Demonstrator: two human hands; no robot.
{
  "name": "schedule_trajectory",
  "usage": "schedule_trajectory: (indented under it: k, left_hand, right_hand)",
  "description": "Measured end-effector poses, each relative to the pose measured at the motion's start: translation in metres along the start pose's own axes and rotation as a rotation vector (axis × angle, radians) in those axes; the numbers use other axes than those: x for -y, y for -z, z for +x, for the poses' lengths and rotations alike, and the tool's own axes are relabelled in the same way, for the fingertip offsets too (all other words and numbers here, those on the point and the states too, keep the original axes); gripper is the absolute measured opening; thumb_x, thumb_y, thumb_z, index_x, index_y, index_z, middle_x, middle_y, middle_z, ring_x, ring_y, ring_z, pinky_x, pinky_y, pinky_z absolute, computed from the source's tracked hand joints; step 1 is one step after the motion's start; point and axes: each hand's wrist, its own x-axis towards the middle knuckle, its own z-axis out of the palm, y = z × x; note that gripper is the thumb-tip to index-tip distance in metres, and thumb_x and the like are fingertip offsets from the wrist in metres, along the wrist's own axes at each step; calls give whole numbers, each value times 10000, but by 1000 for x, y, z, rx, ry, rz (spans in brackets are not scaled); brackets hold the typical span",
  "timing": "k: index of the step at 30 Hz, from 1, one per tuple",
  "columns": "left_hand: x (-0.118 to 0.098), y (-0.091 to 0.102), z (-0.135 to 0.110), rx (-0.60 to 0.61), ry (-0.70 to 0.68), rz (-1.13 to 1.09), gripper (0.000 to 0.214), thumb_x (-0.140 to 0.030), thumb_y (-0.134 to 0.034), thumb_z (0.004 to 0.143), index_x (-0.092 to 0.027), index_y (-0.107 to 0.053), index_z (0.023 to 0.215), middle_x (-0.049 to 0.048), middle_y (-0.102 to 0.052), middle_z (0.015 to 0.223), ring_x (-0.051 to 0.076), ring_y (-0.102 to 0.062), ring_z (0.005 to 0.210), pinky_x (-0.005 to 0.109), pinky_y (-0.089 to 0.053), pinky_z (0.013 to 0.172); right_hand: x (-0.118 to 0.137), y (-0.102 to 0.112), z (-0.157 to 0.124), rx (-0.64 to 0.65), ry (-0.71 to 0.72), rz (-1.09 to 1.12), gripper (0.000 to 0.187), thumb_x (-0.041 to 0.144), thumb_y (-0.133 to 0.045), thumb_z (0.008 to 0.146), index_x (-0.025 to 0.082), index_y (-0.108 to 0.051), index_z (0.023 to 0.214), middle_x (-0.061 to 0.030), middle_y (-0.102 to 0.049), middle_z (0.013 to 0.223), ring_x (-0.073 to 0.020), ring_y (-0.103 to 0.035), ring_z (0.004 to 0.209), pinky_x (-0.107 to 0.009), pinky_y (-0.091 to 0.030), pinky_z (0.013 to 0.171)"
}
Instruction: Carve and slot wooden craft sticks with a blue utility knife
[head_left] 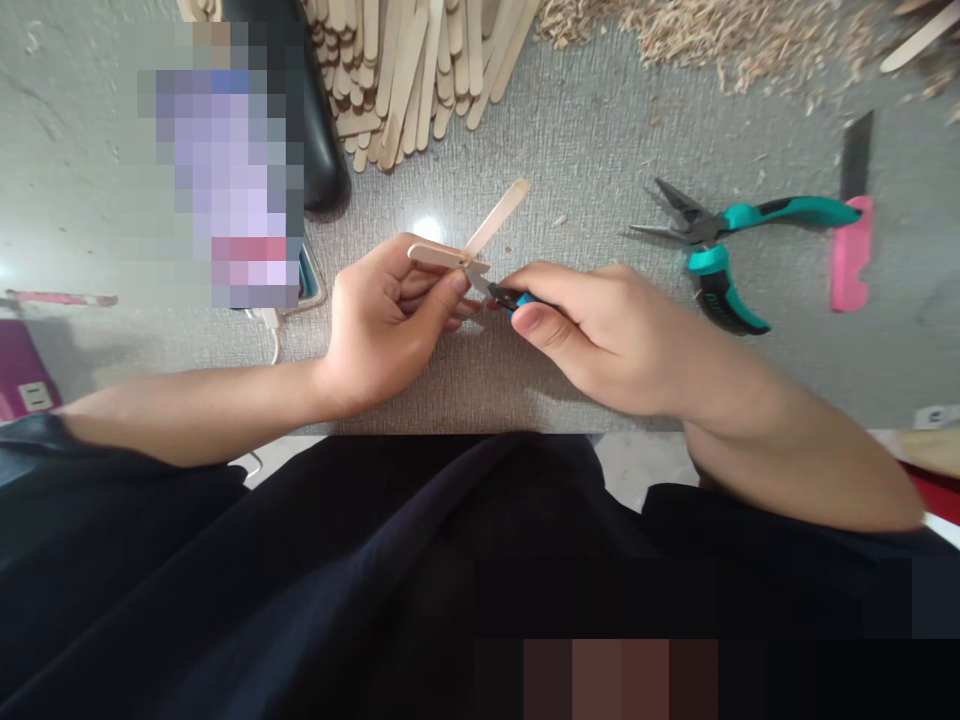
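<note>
Two wooden craft sticks (496,218) cross each other, pinched between the thumb and fingers of my left hand (397,310). One points away to the upper right; the other, a shorter-looking piece, lies nearly level. My right hand (592,325) is wrapped round a utility knife (531,302) with a dark and blue handle. Its blade (475,280) reaches the sticks close to where they cross, beside my left thumb. A small dark spot shows at the crossing; I cannot make out what it is.
Long-nose pliers (701,228) with teal handles lie spread open at right, touching a pink-handled cutter (851,255). A pile of craft sticks (412,75) and wood shavings (697,35) lie at the back. At left are a black case (319,150) and a blurred-out phone screen (232,180).
</note>
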Motion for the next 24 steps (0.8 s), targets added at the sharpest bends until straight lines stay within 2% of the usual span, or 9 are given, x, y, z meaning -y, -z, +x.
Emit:
schedule_trajectory:
  k: [6,10,14,20,24]
  left_hand:
    - [-1,1,-1,8,10,-4,203,-331,-889,1012,-231,-718,968,-4,-865,849,151,-880,786,230,-735,722]
    - [-1,0,-1,8,20,-7,207,-331,-903,999,-228,-724,980,0,-863,846,158,-881,784,237,-739,719]
    - [0,0,0,1,2,-4,210,-349,-906,989,-228,-734,1006,9,-875,876,165,-881,790,238,-732,686]
    - [1,0,-1,-1,-29,-2,139,-288,-861,1023,-222,-741,1000,13,-871,887,156,-875,782,242,-727,703]
    - [0,1,-2,-4,-4,7,176,-330,-883,1021,-230,-740,1002,7,-868,881,159,-873,792,254,-736,722]
  right_hand:
    - [-1,-1,0,-30,11,46,605,785,-481,1172,243,-718,1045,-3,-671,742,-174,-572,601,-348,-355,593]
    - [0,0,1,-29,13,65,606,794,-482,1168,247,-721,1066,5,-656,724,-175,-558,588,-352,-350,588]
    - [3,1,1,10,3,70,599,786,-477,1172,247,-672,998,16,-628,698,-163,-533,560,-344,-357,568]
    - [4,0,0,-11,3,70,589,767,-481,1181,238,-690,1026,21,-600,673,-162,-537,563,-348,-334,569]
    - [2,0,0,-16,-7,55,599,779,-473,1178,242,-721,1082,-13,-688,754,-194,-612,646,-353,-378,611]
